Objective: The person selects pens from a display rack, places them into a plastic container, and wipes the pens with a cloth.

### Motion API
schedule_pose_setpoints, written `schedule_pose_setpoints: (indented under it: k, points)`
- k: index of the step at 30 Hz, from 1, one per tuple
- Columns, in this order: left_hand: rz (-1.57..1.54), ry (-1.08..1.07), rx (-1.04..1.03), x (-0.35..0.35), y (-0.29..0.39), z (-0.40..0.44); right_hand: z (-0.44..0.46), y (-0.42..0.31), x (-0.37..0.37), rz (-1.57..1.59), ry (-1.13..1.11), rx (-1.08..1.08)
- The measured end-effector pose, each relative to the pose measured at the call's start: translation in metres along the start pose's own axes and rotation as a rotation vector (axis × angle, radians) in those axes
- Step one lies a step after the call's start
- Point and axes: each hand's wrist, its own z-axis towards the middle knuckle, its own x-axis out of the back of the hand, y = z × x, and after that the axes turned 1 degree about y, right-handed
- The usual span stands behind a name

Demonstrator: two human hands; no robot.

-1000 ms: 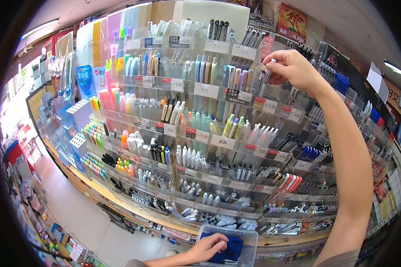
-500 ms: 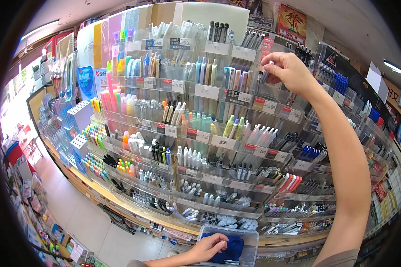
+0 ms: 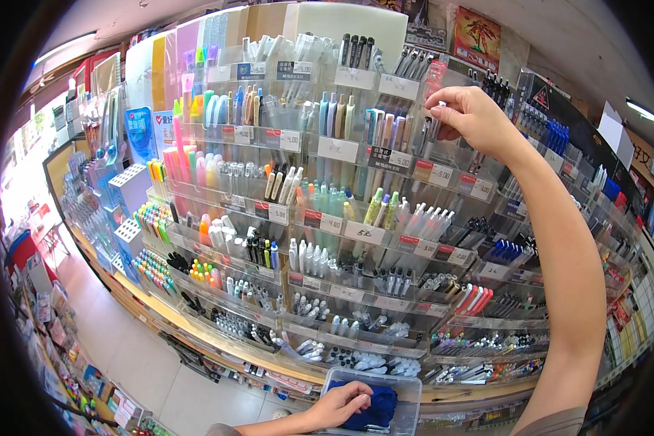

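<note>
My right hand is raised to an upper tier of the clear pen rack. Its thumb and fingers pinch a slim pen, whose light top shows between them; most of it is hidden. More pens stand upright in the compartment just below the fingertips. Low down, my left hand rests over the left side of a clear plastic bin, fingers curled together. Dark blue cloth lies in the bin beside those fingers. Whatever may be inside the left hand's curl is hidden.
Price tags line the tiers, which hold many pens and markers. Blue pens stand farther right. A wooden ledge runs beneath the rack. On the left are a tiled floor and shelves of small goods.
My right hand has shifted only very slightly at the same compartment, still pinching the pen. The left hand stays over the bin.
</note>
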Motion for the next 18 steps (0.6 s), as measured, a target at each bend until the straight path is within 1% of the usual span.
schedule_pose_setpoints:
  k: [5, 8, 9, 10, 12, 15, 16, 18]
  points:
    - [0.014, -0.007, 0.005, 0.0, 0.002, -0.001, 0.0, 0.005, -0.003, 0.02, 0.002, 0.01]
    - [0.015, -0.004, 0.006, -0.001, 0.003, -0.001, -0.004, 0.008, -0.008, 0.032, -0.029, -0.022]
    - [0.019, -0.004, 0.004, -0.001, 0.003, -0.001, -0.002, 0.017, -0.01, -0.045, -0.048, -0.01]
    - [0.023, -0.004, 0.001, -0.001, 0.003, -0.001, -0.003, 0.013, -0.01, -0.201, -0.122, -0.015]
    - [0.011, -0.002, 0.006, -0.001, 0.004, -0.001, -0.005, 0.007, -0.009, -0.272, -0.164, -0.062]
    - [0.032, 0.006, 0.006, 0.0, 0.006, -0.001, -0.014, 0.017, -0.015, -0.139, 0.067, 0.11]
    - [0.04, 0.008, 0.015, 0.0, 0.005, -0.001, -0.021, 0.01, -0.016, -0.16, 0.165, 0.138]
    - [0.011, 0.043, -0.02, -0.001, 0.002, -0.002, -0.037, 0.004, -0.021, -0.179, 0.378, 0.292]
